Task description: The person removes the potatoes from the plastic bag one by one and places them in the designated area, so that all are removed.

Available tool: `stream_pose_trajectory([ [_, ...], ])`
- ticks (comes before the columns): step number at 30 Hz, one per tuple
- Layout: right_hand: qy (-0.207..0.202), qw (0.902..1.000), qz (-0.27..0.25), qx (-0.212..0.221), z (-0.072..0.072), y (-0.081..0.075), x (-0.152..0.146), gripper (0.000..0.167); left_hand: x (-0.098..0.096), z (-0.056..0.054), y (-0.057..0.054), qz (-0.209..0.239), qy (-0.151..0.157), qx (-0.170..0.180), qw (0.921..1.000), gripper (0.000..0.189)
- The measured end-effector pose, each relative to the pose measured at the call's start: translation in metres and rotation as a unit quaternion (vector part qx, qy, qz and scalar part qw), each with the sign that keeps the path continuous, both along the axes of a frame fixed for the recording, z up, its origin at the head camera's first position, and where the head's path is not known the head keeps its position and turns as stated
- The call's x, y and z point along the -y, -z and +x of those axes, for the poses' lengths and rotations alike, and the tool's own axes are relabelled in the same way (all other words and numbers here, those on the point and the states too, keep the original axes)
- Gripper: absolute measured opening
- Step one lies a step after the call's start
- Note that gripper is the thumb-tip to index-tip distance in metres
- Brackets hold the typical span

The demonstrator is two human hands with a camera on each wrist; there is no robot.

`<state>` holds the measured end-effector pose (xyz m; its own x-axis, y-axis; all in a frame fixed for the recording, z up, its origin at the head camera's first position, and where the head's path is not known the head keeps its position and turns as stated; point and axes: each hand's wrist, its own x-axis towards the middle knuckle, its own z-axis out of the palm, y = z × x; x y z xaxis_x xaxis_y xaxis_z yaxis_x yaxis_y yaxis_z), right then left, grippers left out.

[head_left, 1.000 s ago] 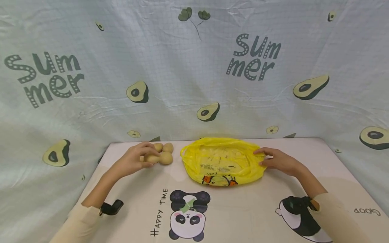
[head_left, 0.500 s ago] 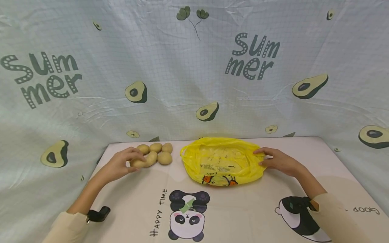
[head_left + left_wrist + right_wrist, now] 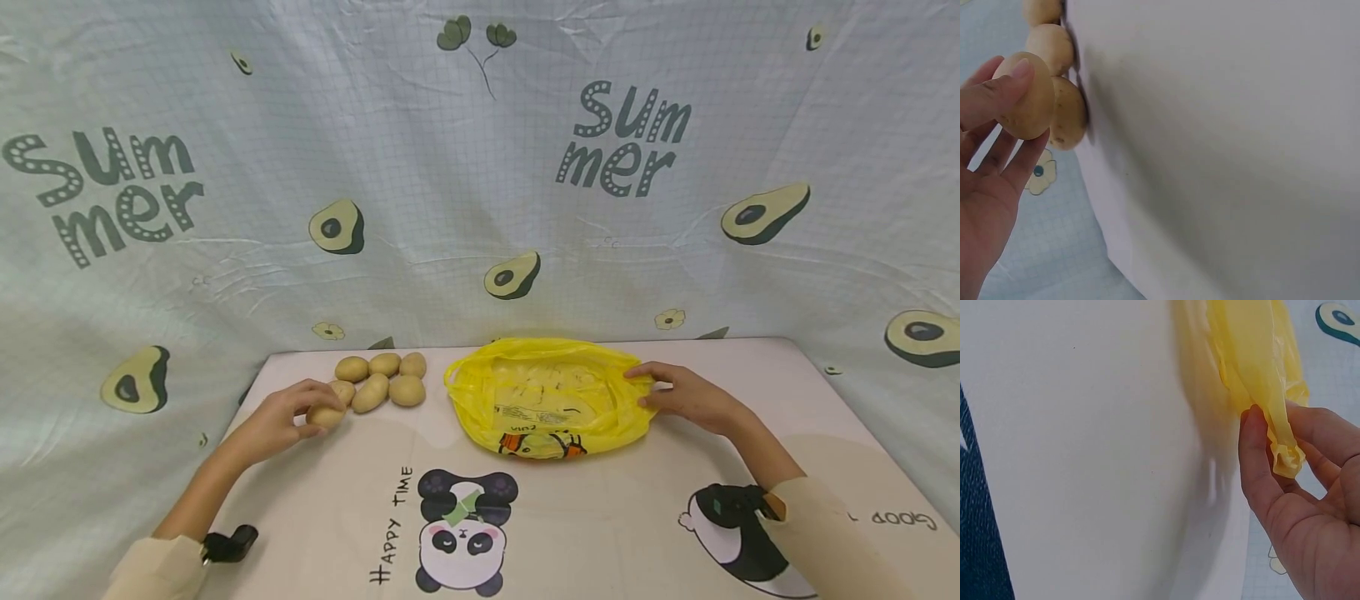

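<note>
In the head view my left hand [image 3: 288,417] is at the left of the table and holds a potato [image 3: 326,416] between thumb and fingers. The left wrist view shows the thumb lying over this potato [image 3: 1029,97] and fingertips beneath it. Just beyond are several more tan potatoes [image 3: 371,393] in two loose rows. To their right lies a yellow plastic bag [image 3: 555,392], its mouth spread wide. My right hand [image 3: 690,400] pinches the bag's right edge. In the right wrist view, a gathered end of the bag [image 3: 1285,456] hangs between thumb and fingers.
A pale tablecloth [image 3: 600,517] with printed pandas and lettering covers the table. Behind it hangs a light curtain [image 3: 420,167] printed with avocados. The table's back edge runs just past the potatoes and the bag.
My left hand has moved left and nearer to me, with a potato in its fingers. Potatoes that it covered earlier now show. The right hand and the bag have stayed nearly still.
</note>
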<state>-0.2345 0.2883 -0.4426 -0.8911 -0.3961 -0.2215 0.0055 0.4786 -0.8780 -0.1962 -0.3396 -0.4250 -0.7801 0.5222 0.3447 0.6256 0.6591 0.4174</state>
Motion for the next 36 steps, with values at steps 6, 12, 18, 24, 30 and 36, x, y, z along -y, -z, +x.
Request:
stream_pose_trajectory([
  [6,0.003,1.0,-0.005,0.006,0.0,-0.002,0.001,0.053,0.007,-0.002,0.008,0.006,0.002,0.006,1.0,0.046],
  [12,0.009,0.9999,-0.006,0.009,0.0,-0.002,0.002,0.053,0.01,-0.004,0.012,0.008,0.003,0.006,0.9999,0.045],
  [18,0.011,0.9999,-0.006,0.007,0.0,-0.002,0.002,0.053,0.01,-0.003,0.014,0.019,0.017,0.031,0.9992,0.042],
  [24,0.01,0.9998,-0.014,0.01,-0.002,0.0,0.003,0.053,0.013,-0.003,0.014,0.012,0.003,0.058,0.9982,0.041],
  [30,0.012,0.9997,-0.018,0.015,-0.004,0.002,0.003,0.052,0.015,-0.004,0.014,-0.004,-0.034,0.037,0.9987,0.041],
  [36,0.011,0.9995,-0.027,0.012,-0.006,0.002,0.005,0.054,0.015,-0.005,0.015,0.0,-0.034,0.006,0.9994,0.042],
])
